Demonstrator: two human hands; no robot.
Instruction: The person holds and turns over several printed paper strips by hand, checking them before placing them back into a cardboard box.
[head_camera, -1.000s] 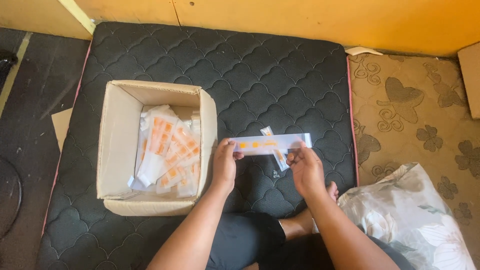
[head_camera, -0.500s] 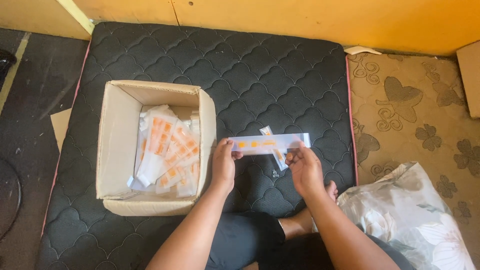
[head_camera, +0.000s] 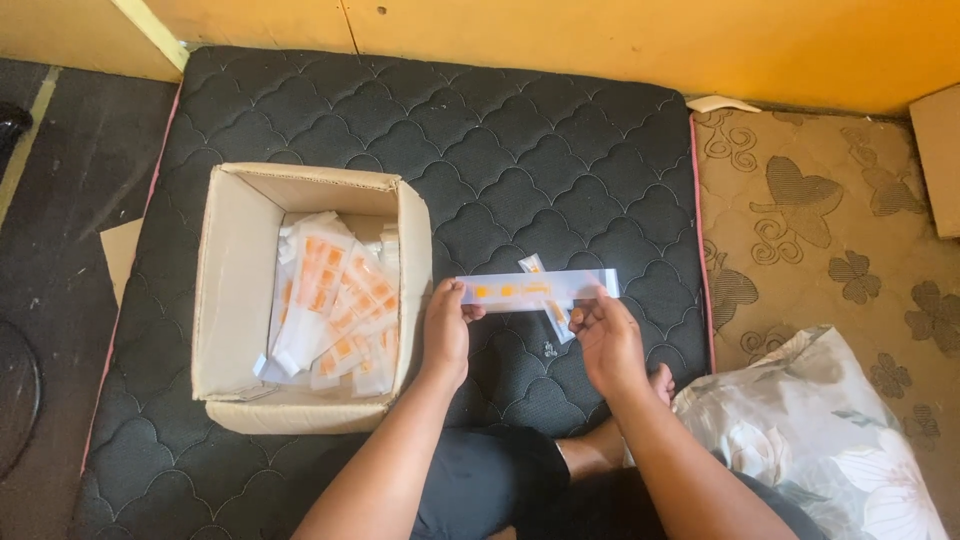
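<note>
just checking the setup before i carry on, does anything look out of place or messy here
Only small things. One loose packet lies askew on the dark mattress, partly under the clear strip held between the left hand and right hand. The packets in the cardboard box are heaped unevenly. No spill or damage shows.

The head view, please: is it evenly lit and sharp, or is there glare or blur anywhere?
Head view: soft, even light with faint shadows; the translucent strip between the left hand and right hand looks pale and slightly washed out; its small markings and the sachets in the cardboard box are too soft to resolve.
</note>
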